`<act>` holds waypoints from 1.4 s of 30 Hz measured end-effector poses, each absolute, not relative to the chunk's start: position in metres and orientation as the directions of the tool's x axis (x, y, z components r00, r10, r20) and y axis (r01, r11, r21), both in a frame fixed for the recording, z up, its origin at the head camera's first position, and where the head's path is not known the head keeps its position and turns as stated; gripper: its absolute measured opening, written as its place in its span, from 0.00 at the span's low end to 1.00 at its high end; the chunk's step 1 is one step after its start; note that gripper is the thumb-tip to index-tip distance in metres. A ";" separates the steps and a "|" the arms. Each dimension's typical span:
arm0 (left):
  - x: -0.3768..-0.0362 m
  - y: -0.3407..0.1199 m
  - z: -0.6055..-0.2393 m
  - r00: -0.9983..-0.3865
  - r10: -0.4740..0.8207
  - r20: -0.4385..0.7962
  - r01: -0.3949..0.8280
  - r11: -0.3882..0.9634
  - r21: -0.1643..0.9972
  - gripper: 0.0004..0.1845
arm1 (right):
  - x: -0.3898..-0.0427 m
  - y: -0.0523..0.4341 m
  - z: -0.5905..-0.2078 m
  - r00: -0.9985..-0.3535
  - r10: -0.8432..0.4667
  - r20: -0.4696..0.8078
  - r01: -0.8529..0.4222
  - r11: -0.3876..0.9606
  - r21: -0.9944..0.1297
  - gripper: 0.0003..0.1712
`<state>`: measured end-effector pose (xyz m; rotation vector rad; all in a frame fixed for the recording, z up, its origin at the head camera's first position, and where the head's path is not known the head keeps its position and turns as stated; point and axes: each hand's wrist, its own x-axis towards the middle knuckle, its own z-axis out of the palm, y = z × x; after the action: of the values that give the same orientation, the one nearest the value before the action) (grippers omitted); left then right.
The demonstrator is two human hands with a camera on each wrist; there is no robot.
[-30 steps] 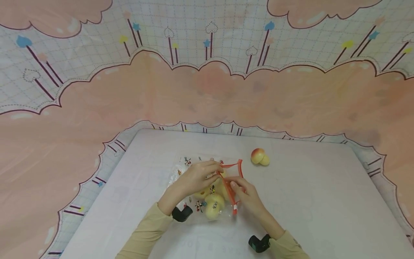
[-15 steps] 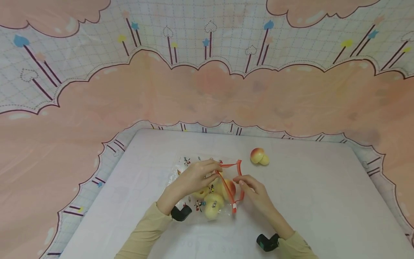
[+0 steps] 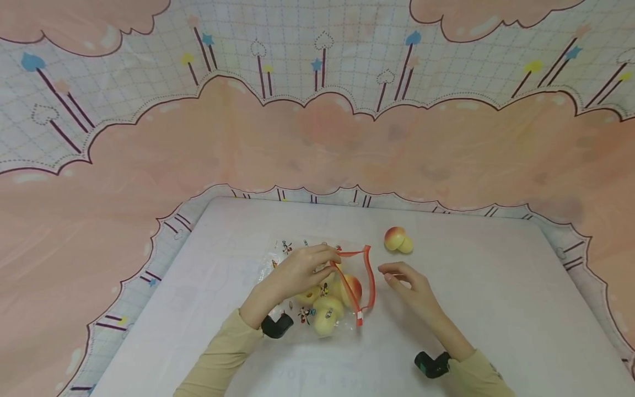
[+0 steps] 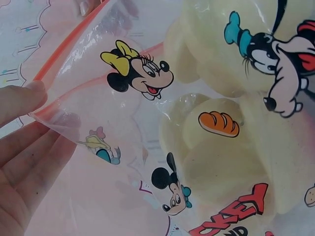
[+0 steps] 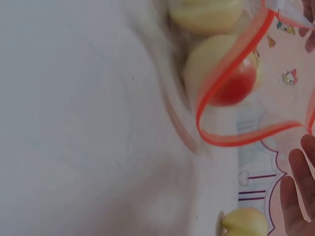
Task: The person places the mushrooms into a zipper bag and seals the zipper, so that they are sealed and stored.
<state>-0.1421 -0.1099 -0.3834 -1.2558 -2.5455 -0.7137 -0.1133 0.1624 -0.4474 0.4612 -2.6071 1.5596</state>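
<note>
Peaches: three in bag [image 3: 317, 281], one [image 3: 398, 240] loose.

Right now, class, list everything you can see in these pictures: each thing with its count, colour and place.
bag: one, clear with cartoon prints and a red zip rim, mid-table, mouth open toward the right
peaches in bag: at least three, yellow with red blush, inside the bag
loose peach: one, yellow and red, on the table beyond the bag's mouth
table: one, white
backdrop: one, pink clouds on a white grid, behind the table
left hand: pinches the bag's rim
right hand: open, off the bag, near the loose peach
</note>
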 end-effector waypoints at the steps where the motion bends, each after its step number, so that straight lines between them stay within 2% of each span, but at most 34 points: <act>1: -0.142 -0.110 -0.383 -0.611 0.687 0.394 0.792 0.517 0.326 0.09 | -0.114 0.165 -0.447 -0.953 -0.219 0.208 -0.287 0.445 -0.849 0.13; 21: -0.142 -0.113 -0.381 -0.632 0.683 0.367 0.774 0.530 0.346 0.08 | -0.141 0.197 -0.437 -0.952 -0.204 0.229 -0.305 0.540 -0.785 0.14; 42: -0.143 -0.114 -0.384 -0.626 0.687 0.370 0.779 0.525 0.343 0.08 | -0.181 0.215 -0.439 -0.954 -0.238 0.183 -0.292 0.598 -0.746 0.18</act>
<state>-0.1425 -0.1139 -0.3838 -1.2517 -2.5744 -0.7228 -0.1809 0.2153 -0.4392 0.4563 -2.7504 1.3019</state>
